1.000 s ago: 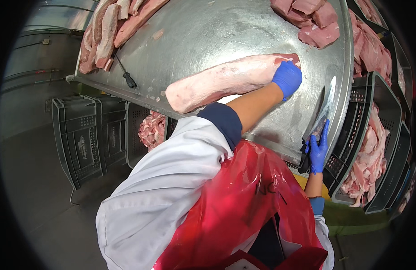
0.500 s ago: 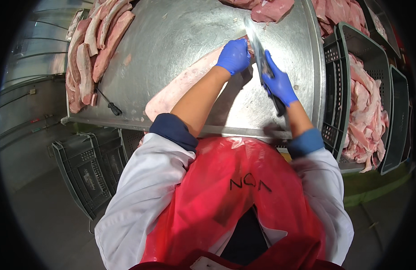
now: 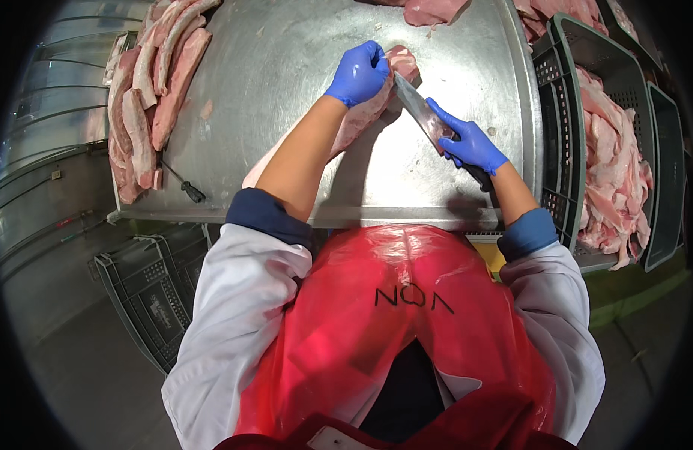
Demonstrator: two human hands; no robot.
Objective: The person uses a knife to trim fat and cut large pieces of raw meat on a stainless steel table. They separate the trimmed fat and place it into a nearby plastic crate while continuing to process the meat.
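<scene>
A long piece of raw pale-pink meat (image 3: pixel 355 133) lies slantwise on the metal table (image 3: pixel 286 45), partly covered by my left forearm. My blue-gloved left hand (image 3: pixel 360 73) is closed on its far part, fingertips curled in at the edge. In my right hand (image 3: pixel 470 142), also blue-gloved, is a knife (image 3: pixel 423 111) with a wide blade and black handle. My fingers wrap the handle while the index finger stretches along the blade. The knife's tip is at the meat's right side, just below its far end; whether it cuts in I cannot tell.
Long meat strips (image 3: pixel 140 112) are heaped at the table's left, beside a black-handled tool (image 3: pixel 192 191). More meat (image 3: pixel 436 10) lies at the far edge. Right of the table, a grey crate (image 3: pixel 571 45) holds meat trimmings (image 3: pixel 613 165). Dark crates (image 3: pixel 147 292) stand lower left.
My left hand has shifted left and slightly up, baring the meat's far end. The meat has turned, showing a redder side. The knife has swung, its tip now lower and left beside the meat.
</scene>
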